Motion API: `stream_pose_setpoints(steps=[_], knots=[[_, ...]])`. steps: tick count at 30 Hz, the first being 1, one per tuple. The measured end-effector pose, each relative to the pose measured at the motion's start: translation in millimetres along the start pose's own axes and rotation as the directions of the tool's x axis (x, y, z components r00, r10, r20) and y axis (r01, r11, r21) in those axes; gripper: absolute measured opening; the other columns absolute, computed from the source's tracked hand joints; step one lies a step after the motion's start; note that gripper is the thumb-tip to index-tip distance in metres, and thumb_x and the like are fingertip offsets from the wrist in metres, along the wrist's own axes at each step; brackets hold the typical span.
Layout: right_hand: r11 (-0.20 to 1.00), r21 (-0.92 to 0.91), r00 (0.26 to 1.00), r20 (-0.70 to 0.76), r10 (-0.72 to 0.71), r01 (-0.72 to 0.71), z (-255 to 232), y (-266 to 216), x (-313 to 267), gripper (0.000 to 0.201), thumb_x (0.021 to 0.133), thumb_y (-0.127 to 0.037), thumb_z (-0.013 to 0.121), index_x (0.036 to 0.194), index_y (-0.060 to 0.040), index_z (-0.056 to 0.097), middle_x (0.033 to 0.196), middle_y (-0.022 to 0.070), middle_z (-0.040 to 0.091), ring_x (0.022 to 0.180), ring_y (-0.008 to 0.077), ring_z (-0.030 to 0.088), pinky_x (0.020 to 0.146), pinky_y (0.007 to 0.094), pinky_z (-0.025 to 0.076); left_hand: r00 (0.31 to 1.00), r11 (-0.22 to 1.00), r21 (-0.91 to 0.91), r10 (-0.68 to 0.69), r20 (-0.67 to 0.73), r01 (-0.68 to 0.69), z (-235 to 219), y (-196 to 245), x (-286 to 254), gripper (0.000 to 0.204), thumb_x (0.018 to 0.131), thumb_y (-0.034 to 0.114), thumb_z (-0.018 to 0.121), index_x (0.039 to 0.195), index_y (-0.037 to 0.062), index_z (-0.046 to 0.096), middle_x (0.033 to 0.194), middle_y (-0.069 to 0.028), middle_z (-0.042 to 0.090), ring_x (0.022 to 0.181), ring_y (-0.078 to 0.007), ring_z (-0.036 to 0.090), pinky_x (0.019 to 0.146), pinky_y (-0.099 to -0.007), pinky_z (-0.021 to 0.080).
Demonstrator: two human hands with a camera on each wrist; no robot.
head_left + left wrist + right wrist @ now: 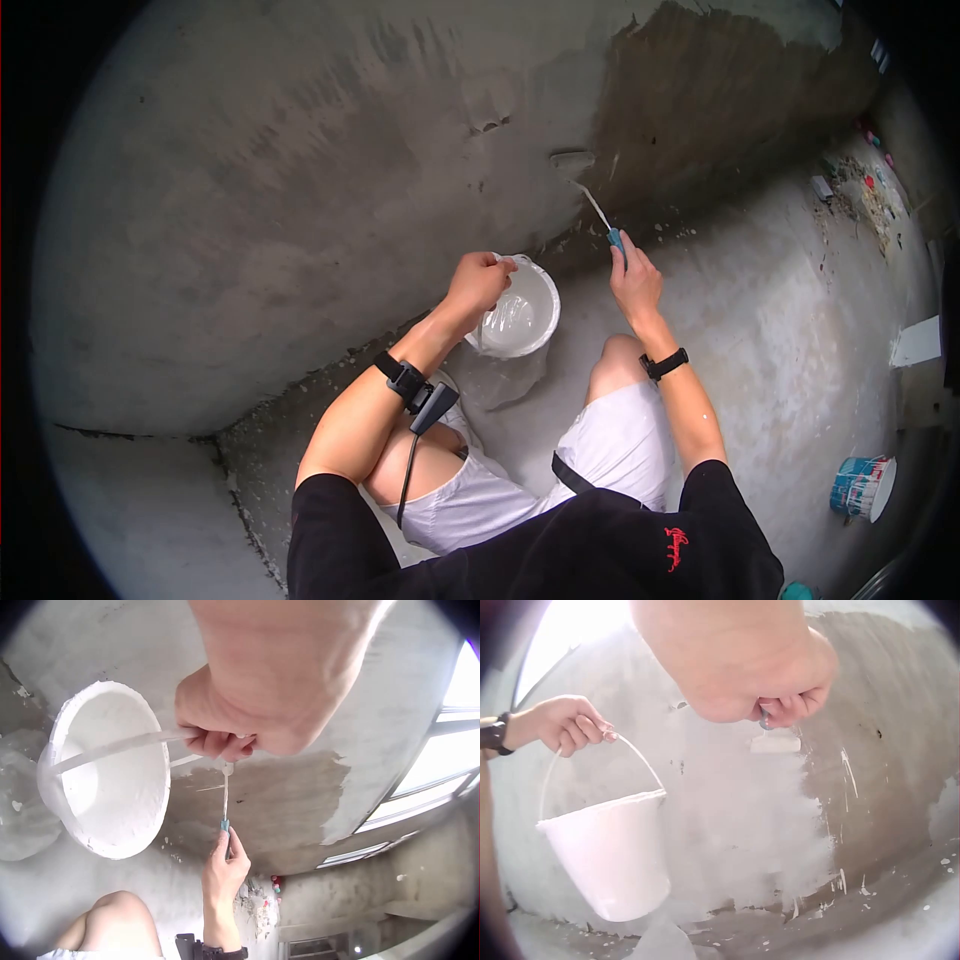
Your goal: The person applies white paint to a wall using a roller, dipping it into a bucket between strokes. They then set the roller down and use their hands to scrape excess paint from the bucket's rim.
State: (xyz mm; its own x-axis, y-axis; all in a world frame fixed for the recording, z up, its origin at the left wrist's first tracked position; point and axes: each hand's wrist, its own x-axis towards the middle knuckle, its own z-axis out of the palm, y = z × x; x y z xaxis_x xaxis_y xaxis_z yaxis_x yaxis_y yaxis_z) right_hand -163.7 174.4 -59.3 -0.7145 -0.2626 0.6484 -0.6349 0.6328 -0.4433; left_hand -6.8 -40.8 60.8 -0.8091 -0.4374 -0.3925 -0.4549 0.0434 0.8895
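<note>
My left hand [480, 283] grips the thin handle of a white bucket [611, 859], which hangs below it, its mouth slightly tilted. Inside the bucket a whitish coating shows in the head view. My right hand [636, 277] holds a small paint roller by its blue grip [616, 240]. The white roller head [775, 744] lies against the wall [727, 802], close to the border between the pale coated area and a darker brown patch [690, 110]. In the right wrist view the right hand partly covers the roller's grip.
Below the bucket lies a translucent plastic sheet [508, 382] on the floor. A blue and white paint tub [862, 488] lies at the right. Debris [868, 195] is scattered along the far right. The person's bent knee [618, 362] is between bucket and right arm.
</note>
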Motion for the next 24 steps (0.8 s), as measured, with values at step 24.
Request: stream_pose_setpoints(steps=[24], knots=[[0.977,0.105,0.971,-0.173,-0.164,0.184,-7,-108,10,0.047,0.087,-0.009,0.069,0.133,-0.0091,0.059,0.083,0.0091,0.059,0.062,0.0269,0.063,0.052,0.0369,0.052,0.999,1.000,-0.017,-0.007,-0.037,0.006,-5,-1,1,0.020,0.096,0.018,0.057,0.094,0.0006,0.066,0.066,0.0022,0.052,0.050,-0.0061,0.039,0.044,-0.0258,0.030]])
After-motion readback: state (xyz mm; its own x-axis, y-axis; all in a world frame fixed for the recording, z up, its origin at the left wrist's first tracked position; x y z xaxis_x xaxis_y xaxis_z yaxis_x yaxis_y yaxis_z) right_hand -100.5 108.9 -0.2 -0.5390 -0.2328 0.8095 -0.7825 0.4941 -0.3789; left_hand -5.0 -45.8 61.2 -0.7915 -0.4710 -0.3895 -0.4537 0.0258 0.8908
